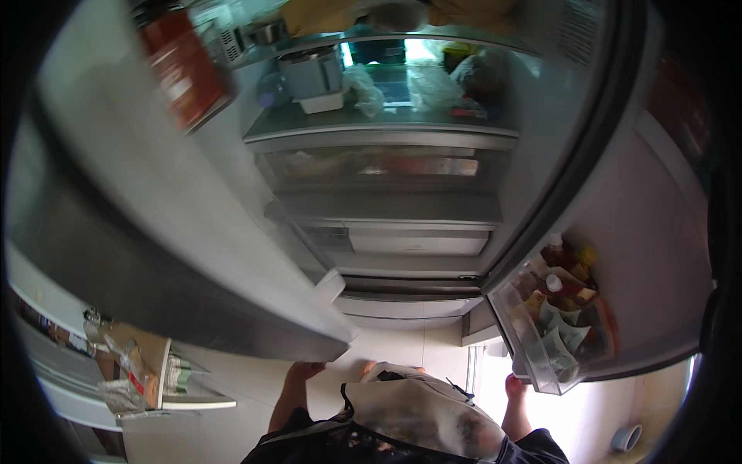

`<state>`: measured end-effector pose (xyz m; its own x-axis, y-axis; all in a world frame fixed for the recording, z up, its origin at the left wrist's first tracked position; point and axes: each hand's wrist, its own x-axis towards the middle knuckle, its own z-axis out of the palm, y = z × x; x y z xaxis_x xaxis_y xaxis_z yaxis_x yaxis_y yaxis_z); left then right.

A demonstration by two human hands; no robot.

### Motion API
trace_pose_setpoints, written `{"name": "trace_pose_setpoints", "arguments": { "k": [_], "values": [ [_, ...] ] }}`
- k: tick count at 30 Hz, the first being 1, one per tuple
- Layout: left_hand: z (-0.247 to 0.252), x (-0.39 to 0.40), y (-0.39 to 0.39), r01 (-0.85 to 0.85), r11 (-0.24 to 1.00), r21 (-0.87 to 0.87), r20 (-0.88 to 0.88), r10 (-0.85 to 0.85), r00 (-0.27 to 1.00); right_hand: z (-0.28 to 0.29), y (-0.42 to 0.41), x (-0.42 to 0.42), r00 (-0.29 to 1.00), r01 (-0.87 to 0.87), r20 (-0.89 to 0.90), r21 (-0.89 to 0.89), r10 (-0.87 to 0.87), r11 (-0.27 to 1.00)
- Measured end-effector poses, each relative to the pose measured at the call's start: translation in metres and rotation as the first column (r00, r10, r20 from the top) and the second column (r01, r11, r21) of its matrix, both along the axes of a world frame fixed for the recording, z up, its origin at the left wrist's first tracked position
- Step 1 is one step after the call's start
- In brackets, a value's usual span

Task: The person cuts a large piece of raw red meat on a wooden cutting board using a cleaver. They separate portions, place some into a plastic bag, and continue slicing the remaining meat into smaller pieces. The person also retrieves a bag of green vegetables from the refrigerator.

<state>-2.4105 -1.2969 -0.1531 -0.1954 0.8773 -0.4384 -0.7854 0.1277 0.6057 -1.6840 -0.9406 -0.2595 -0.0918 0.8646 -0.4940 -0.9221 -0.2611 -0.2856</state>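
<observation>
Both doors of a refrigerator stand open before me. At the edge of the left door (232,325) my left hand (307,370) has hold, its fingers partly hidden by the door. My right hand (515,385) grips the edge of the right door (643,301), beside a clear door bin (536,354) with bottles and packets in it. Between the doors is the lit interior, where a glass shelf (377,120) carries a grey pot (313,72), a white container (322,102) and plastic bags (432,87). Under it are a clear drawer (377,165) and a lower white-fronted drawer (417,242).
A red box (185,75) stands high on the left door. Brown paper or card packages (319,17) sit on the upper shelf. At lower left is a wooden unit (153,365) with bagged items. A blue-grey round container (626,438) lies on the floor at right.
</observation>
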Motion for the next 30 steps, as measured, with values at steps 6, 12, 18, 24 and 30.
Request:
{"name": "trace_pose_setpoints", "arguments": {
  "k": [6,12,18,24,30],
  "values": [
    [0.056,-0.07,-0.124,-0.405,0.802,-0.439,-0.467,0.182,0.866,0.043,-0.03,-0.25,0.456,-0.706,0.211,-0.505,0.865,0.495],
    [0.093,-0.109,-0.219,-0.57,0.486,-0.663,-0.66,-0.018,0.751,0.393,0.071,-0.551,0.49,-0.863,0.643,0.265,0.588,0.43],
    [0.083,-0.099,-0.296,-0.581,0.27,-0.768,-0.636,-0.214,0.741,0.551,0.145,-0.659,0.74,-0.668,0.448,0.575,0.502,0.473],
    [0.052,-0.091,-0.322,-0.511,0.149,-0.847,-0.525,-0.392,0.755,0.575,0.119,-0.666,0.802,-0.592,0.469,0.544,0.37,0.595],
    [0.039,-0.078,-0.317,-0.471,0.061,-0.88,-0.441,-0.476,0.761,0.581,0.038,-0.646,0.785,-0.614,0.503,0.547,0.363,0.57]
  ]
}}
